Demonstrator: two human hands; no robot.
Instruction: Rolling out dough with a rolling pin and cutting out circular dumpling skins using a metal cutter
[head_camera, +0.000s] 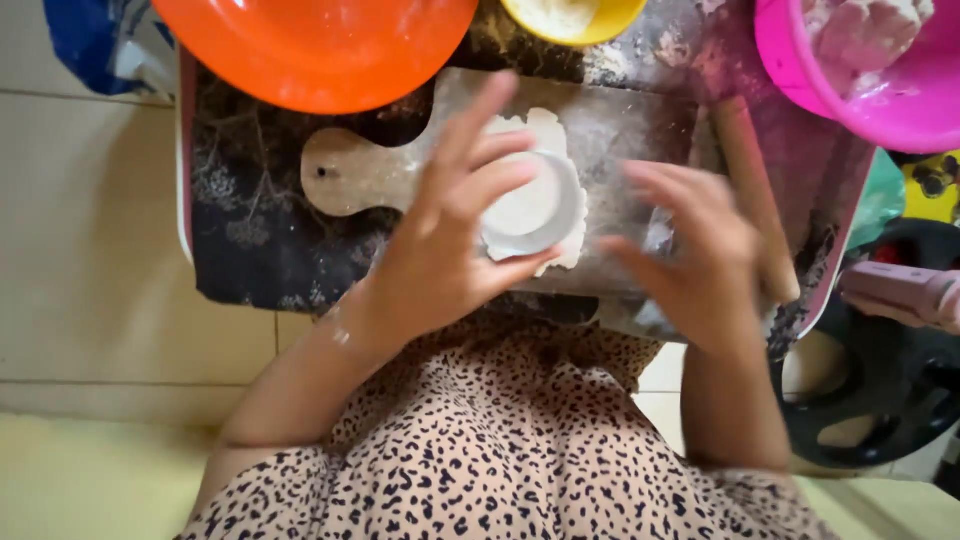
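We looked down on a small dark tray table (250, 250) over pale floor tiles, a floured wooden board (620, 130) on top. Our left hand (450, 240) gripped a round white cutter (533, 205) pressed onto the flat dough (545, 125). Our right hand (695, 260) hovered loose and blurred beside it, holding nothing. We judged the thin dough could tear or stick, since the cutter sat near its ragged edge.

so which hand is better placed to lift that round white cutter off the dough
The left hand. Its fingers already curl around the round white cutter sitting on the flattened dough on the wooden board. The right hand hovers open beside it, blurred, apparently not touching the cutter.
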